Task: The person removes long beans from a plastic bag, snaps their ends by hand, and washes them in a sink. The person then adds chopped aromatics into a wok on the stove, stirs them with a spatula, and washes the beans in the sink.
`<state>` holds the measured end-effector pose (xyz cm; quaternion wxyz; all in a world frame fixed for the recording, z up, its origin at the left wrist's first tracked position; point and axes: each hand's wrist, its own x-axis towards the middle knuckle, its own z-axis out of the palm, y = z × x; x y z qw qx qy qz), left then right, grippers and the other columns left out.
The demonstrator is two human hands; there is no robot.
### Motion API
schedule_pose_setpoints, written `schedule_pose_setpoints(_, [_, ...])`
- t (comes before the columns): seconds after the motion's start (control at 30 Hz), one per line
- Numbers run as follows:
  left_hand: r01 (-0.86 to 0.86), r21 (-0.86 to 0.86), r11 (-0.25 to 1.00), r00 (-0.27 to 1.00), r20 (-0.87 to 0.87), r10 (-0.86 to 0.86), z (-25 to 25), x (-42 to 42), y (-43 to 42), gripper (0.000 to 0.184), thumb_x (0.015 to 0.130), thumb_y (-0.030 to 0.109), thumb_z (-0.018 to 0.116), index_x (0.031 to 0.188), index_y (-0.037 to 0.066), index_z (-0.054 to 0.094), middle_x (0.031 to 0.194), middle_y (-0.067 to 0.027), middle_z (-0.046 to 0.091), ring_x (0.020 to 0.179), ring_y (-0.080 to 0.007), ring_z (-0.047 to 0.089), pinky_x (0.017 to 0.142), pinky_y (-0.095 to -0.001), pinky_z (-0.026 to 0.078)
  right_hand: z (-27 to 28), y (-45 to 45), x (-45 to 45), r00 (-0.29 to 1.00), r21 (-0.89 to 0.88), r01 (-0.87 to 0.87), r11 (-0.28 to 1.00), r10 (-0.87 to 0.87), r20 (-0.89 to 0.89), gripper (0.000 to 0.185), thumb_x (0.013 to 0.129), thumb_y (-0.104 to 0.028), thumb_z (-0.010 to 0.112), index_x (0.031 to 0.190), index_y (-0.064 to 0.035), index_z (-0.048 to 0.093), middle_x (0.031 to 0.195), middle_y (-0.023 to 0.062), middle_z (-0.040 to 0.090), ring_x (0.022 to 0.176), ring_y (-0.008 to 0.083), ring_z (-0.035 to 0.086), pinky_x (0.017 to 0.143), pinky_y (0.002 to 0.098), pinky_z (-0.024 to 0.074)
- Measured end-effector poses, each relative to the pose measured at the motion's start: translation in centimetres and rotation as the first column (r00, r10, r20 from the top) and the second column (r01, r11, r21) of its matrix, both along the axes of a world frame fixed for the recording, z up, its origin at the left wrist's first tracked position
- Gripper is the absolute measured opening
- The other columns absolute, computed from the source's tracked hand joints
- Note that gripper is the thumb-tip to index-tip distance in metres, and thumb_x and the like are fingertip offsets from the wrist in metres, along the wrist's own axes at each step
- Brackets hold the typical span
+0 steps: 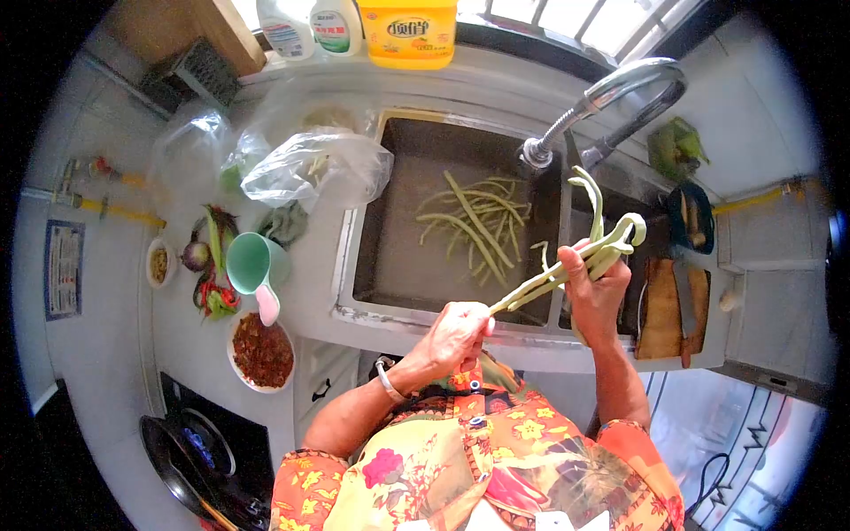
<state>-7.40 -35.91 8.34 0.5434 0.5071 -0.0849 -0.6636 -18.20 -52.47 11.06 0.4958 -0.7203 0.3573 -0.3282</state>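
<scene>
A bundle of long green beans (pixel 553 276) stretches between my two hands, above the front edge of the sink. My left hand (pixel 460 334) is closed round one end of the bundle. Fingers of my right hand (pixel 598 288) wrap the beans near their other end, where several bend and stick up past the thumb. More loose green beans (pixel 478 221) lie in a heap on the floor of the large left sink basin (pixel 381 257). The smaller right basin is partly hidden behind my right hand and the beans.
A curved faucet (pixel 537 152) rises behind the basins. Left stand a plastic bag (pixel 323 168), a green cup (pixel 255 263) and a bowl of dark red food (pixel 262 352). A knife (pixel 684 305) lies on a wooden board (pixel 660 310) at right. A pan (pixel 168 456) sits lower left.
</scene>
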Motion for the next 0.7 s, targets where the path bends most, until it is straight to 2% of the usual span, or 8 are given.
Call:
schedule_pose_setpoints(0.1, [-0.039, -0.1, 0.994, 0.981, 0.188, 0.057, -0.5, -0.8, -0.1, 0.027, 0.089, 0.024, 0.041, 0.069, 0.007, 0.043, 0.051, 0.0047, 0.03, 0.039, -0.0056, 0.024, 0.033, -0.0222, 0.023, -0.2, 0.5, -0.5, 0.999, 0.029, 0.019, 0.999, -0.02, 0.046, 0.017, 0.08, -0.017, 0.066, 0.079, -0.0043, 0.055, 0.056, -0.0029, 0.049, 0.042, 0.0032, 0.041, 0.035, 0.0183, 0.0289])
schedule_pose_setpoints(0.17, [-0.135, -0.16, 0.978, 0.969, 0.185, 0.164, -0.9, -1.5, -0.4, 0.028, 0.089, 0.024, 0.04, 0.068, 0.007, 0.042, 0.05, 0.0044, 0.029, 0.038, -0.0053, 0.023, 0.033, -0.0215, 0.022, 0.1, 0.8, -0.6, 0.983, 0.274, 0.115, 0.955, -0.148, 0.104, 0.014, 0.083, -0.016, 0.062, 0.077, -0.0053, 0.054, 0.054, -0.0028, 0.047, 0.038, 0.0038, 0.038, 0.033, 0.0193, 0.0259])
schedule_pose_setpoints(0.23, [-0.227, -0.219, 0.949, 0.947, 0.176, 0.268, -0.4, -1.4, -0.6, 0.028, 0.089, 0.024, 0.039, 0.067, 0.007, 0.04, 0.049, 0.004, 0.028, 0.038, -0.005, 0.022, 0.034, -0.0209, 0.022, -1.0, 1.0, -0.9, 0.974, 0.328, 0.13, 0.935, -0.183, 0.135, 0.015, 0.084, -0.016, 0.06, 0.076, -0.0058, 0.052, 0.053, -0.0019, 0.046, 0.034, 0.005, 0.034, 0.032, 0.0208, 0.0249])
schedule_pose_setpoints(0.3, [-0.386, -0.248, 0.888, 0.918, -0.013, 0.396, 0.6, -1.0, -0.6, 0.029, 0.089, 0.024, 0.04, 0.066, 0.008, 0.037, 0.048, 0.003, 0.028, 0.038, -0.0045, 0.022, 0.034, -0.0204, 0.024, -1.6, 1.3, -1.0, 0.921, 0.607, 0.09, 0.79, -0.298, 0.252, 0.017, 0.084, -0.017, 0.061, 0.075, -0.0066, 0.052, 0.051, -0.0014, 0.045, 0.035, 0.006, 0.034, 0.033, 0.0219, 0.0268])
schedule_pose_setpoints(0.43, [-0.48, -0.458, 0.748, 0.86, -0.075, 0.505, 1.4, -0.4, 0.2, 0.024, 0.084, 0.019, 0.044, 0.065, 0.008, 0.035, 0.055, 0.0023, 0.029, 0.041, -0.005, 0.025, 0.032, -0.0208, 0.027, -0.9, 2.0, -0.5, 0.916, 0.699, 0.195, 0.689, -0.382, 0.121, 0.023, 0.086, -0.021, 0.056, 0.069, -0.0076, 0.049, 0.052, -0.0021, 0.045, 0.035, 0.0064, 0.036, 0.031, 0.0214, 0.0298])
schedule_pose_setpoints(0.5, [-0.548, -0.552, 0.628, 0.784, -0.078, 0.616, 2.7, 1.6, 1.6, 0.02, 0.08, 0.016, 0.042, 0.064, 0.008, 0.034, 0.058, 0.0019, 0.028, 0.042, -0.0054, 0.026, 0.031, -0.0206, 0.026, -2.4, -0.7, -2.0, 0.841, 0.718, 0.066, 0.693, -0.426, 0.333, 0.026, 0.087, -0.022, 0.055, 0.066, -0.009, 0.048, 0.051, -0.0024, 0.045, 0.035, 0.0059, 0.037, 0.031, 0.0197, 0.0302])
schedule_pose_setpoints(0.57, [-0.498, -0.549, 0.671, 0.822, -0.052, 0.568, 4.1, 2.5, 1.7, 0.018, 0.081, 0.016, 0.041, 0.066, 0.006, 0.04, 0.055, 0.0022, 0.029, 0.041, -0.005, 0.026, 0.031, -0.0205, 0.025, -1.5, 0.3, -2.1, 0.897, 0.75, 0.056, 0.659, -0.363, 0.252, 0.022, 0.085, -0.019, 0.058, 0.068, -0.0087, 0.048, 0.052, -0.0023, 0.045, 0.036, 0.0055, 0.038, 0.032, 0.0193, 0.0304])
schedule_pose_setpoints(0.7, [-0.182, -0.25, 0.951, 0.983, -0.058, 0.173, 3.3, 2.1, 0.6, 0.021, 0.08, 0.01, 0.039, 0.074, -0.002, 0.055, 0.052, 0.0017, 0.036, 0.038, -0.0051, 0.028, 0.031, -0.0212, 0.023, -1.4, 2.2, -0.1, 0.907, 0.637, 0.098, 0.764, -0.332, 0.26, 0.014, 0.083, -0.016, 0.061, 0.08, -0.005, 0.053, 0.055, -0.0011, 0.047, 0.037, 0.0063, 0.038, 0.034, 0.021, 0.0303])
